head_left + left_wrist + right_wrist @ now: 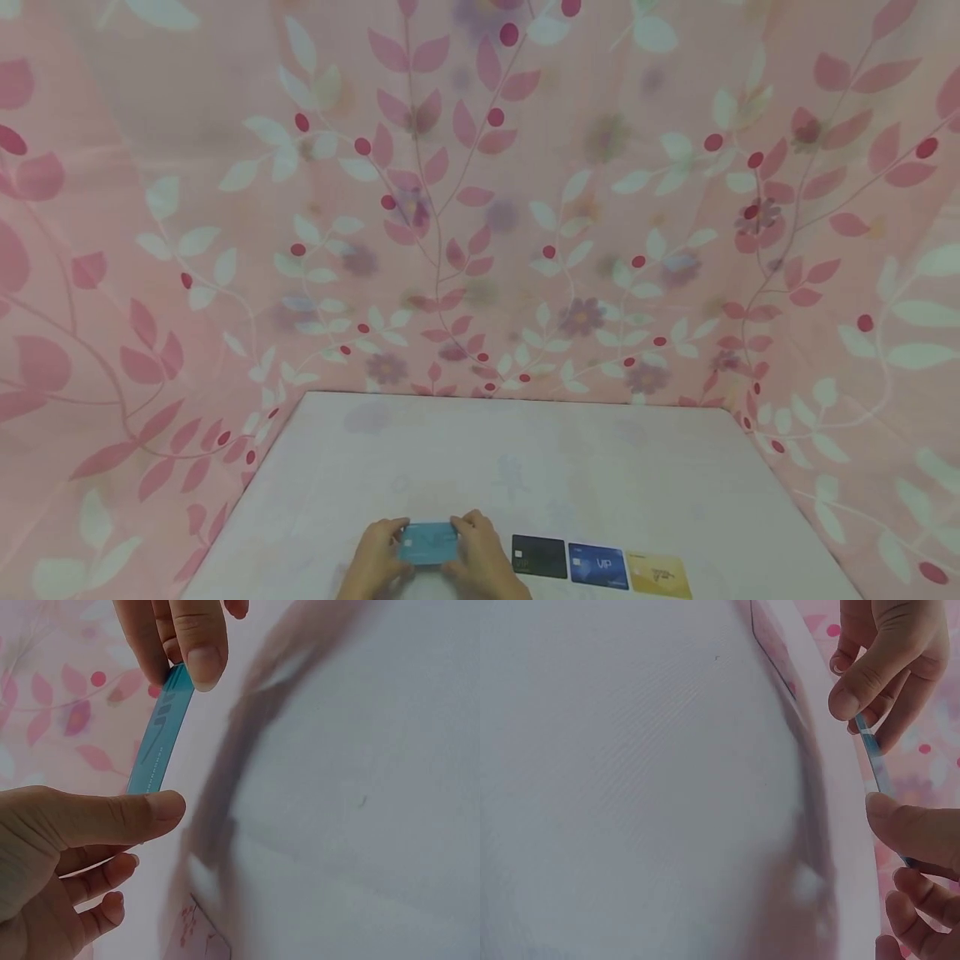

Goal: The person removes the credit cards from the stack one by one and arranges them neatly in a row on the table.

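A light-blue chip card [428, 543] is held up over the white table, near its front edge. My left hand [377, 554] pinches the card's left end between thumb and fingers. On the opposite end, my right hand [482, 557] has the same kind of pinch. In the left wrist view the card [156, 746] shows its printed face at a slant, with the left thumb [154, 814] over its near end. From the right wrist, the card [876, 766] appears almost edge-on between the two hands.
To the right of my hands a black card [539, 557], a blue VIP card [597, 567] and a gold card [659, 575] lie in a row on the white table [525, 458]. Pink floral cloth [480, 275] surrounds the table at the back and sides.
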Demonstrator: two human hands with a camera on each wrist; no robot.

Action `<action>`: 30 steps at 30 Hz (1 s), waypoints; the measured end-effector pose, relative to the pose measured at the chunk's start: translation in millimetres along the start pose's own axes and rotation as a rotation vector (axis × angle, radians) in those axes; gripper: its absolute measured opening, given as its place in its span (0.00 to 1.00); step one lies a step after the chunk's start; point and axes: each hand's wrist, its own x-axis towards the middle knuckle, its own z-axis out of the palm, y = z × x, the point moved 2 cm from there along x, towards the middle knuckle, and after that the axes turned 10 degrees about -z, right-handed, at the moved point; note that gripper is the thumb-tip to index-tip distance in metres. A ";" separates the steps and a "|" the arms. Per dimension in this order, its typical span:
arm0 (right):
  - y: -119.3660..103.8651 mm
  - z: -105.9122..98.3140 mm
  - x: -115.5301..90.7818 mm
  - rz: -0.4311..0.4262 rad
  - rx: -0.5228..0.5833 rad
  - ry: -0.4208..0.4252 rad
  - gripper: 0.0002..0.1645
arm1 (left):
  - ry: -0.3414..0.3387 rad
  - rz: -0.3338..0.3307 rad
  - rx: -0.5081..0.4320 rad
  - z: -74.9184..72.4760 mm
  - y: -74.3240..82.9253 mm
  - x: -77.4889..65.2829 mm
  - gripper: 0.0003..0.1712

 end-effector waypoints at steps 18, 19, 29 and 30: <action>13.3 -2.4 -8.8 0.115 0.034 -0.015 0.36 | 0.016 0.069 -0.012 17.1 4.0 9.6 0.37; 14.3 -1.9 -9.3 0.116 0.034 -0.012 0.36 | 0.013 0.061 -0.013 18.3 4.2 10.3 0.37; 22.3 -2.0 -11.9 0.130 0.060 -0.014 0.37 | -0.027 0.016 -0.024 28.8 6.8 16.1 0.35; 23.4 -1.7 -12.1 0.129 0.061 -0.014 0.37 | -0.029 0.022 -0.026 29.4 6.9 16.6 0.35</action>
